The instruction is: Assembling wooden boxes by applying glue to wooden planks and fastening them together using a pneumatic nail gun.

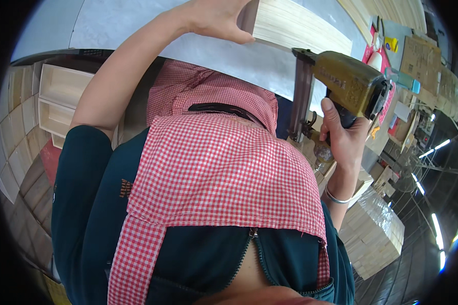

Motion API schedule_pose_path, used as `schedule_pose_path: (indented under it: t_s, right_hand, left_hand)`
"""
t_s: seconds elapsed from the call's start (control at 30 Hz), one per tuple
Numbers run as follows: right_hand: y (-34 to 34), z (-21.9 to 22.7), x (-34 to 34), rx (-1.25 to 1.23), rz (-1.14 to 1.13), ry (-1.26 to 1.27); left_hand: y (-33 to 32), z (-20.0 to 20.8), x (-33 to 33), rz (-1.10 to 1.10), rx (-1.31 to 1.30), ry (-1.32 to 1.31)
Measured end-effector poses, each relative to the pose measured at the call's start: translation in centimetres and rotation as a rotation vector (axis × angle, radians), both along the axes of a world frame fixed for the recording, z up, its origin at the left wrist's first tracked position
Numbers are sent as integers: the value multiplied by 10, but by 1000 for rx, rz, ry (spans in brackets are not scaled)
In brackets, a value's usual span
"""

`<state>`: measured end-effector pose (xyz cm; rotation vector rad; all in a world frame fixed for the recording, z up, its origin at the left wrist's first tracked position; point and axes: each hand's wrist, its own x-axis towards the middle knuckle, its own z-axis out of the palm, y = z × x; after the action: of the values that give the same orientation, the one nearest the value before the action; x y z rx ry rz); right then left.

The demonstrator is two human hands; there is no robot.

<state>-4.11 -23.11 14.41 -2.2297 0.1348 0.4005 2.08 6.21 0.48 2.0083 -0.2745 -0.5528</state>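
My right hand (343, 140) is wrapped round the handle of a nail gun (348, 84) with a scuffed yellow-brown body and a dark magazine. The gun's nose is close to the front edge of a pale wooden panel (300, 25) on the grey worktop (229, 56). At the panel's left end, beside a darker end piece (247, 19), is my left hand (216, 19). Its thumb lies along the near corner, and the fingers curve round the end, partly cut off by the upper edge of the picture.
Open wooden boxes (61, 86) are stacked below the worktop at left. Several wooden boards (397, 12) lie at the far right. Beyond the gun are a yellow item (391, 44) and cardboard (421, 63). A wrapped stack of wooden pieces (374, 231) stands at lower right.
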Motion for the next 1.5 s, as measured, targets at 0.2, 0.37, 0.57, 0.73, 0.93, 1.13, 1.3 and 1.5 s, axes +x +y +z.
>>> schedule_pose_path:
  t_s: [0.2, 0.37, 0.57, 0.73, 0.93, 1.13, 1.3, 1.5]
  right_hand:
    - [8, 12, 9, 4, 133, 34]
    - [8, 17, 12, -32, 161, 56]
    - [11, 16, 10, -42, 101, 110]
    - [18, 5, -2, 57, 3, 93]
    - [36, 2, 6, 112, 68, -47]
    - [62, -3, 28, -23, 163, -13]
    - [66, -1, 33, -64, 177, 25]
    - [68, 11, 43, -179, 229, 72]
  left_hand:
    - [-29, 1, 7, 63, -167, -180]
    - [-43, -2, 7, 105, -250, -303]
    - [-47, -5, 10, 89, -314, -261]
    - [-45, -13, 11, 136, -266, -454]
    - [-40, -43, 11, 219, -158, -782]
    - [-26, -54, 7, 236, -117, -877]
    - [-25, -50, 6, 215, -119, -847]
    - [-24, -48, 5, 174, -162, -724]
